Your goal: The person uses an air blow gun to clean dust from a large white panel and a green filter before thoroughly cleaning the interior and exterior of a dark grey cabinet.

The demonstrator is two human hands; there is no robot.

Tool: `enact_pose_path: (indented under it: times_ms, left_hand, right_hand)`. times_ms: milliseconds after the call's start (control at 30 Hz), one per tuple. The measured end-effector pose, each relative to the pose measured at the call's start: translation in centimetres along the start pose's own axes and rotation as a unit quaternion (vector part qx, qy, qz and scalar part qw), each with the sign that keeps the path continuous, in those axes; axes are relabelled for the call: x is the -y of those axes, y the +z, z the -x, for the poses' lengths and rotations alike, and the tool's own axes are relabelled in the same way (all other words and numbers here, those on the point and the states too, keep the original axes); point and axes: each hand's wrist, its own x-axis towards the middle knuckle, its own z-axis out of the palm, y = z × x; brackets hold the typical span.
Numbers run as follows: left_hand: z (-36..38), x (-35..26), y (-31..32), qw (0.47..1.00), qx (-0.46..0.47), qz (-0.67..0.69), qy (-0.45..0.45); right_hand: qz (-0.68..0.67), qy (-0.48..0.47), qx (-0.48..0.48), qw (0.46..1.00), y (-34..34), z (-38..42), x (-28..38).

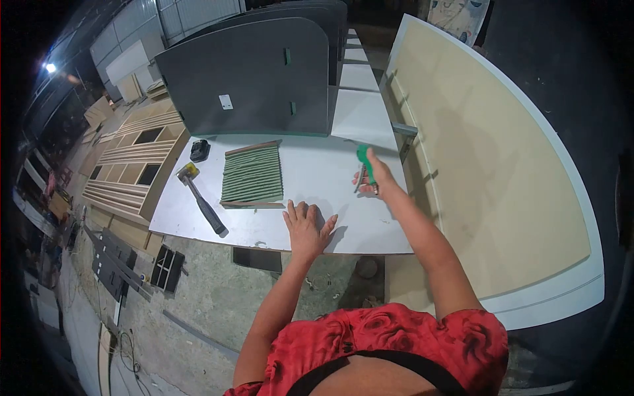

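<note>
Right hand (373, 177), centre-right of frame: fingers closed around green-handled tool (365, 163), long axis near vertical, tip toward frame bottom. Left hand (307, 228), lower centre: open, flat on white panel (310, 175), holds nothing. Tool lies up-right of left hand; right hand nearer.

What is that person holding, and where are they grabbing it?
The right hand holds a green-handled tool, gripped low on its handle, the green end sticking up. The left hand holds nothing; it lies flat on the white board.
</note>
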Motion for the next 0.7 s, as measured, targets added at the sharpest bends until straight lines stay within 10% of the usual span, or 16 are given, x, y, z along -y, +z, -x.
enact_pose_path:
  times_ms: [700]
  left_hand:
    - [0.0,0.2,0.2,0.999,-0.027,0.024,0.011]
  right_hand:
    - [0.075,0.028,0.036,0.996,6.5,-0.3,-0.8]
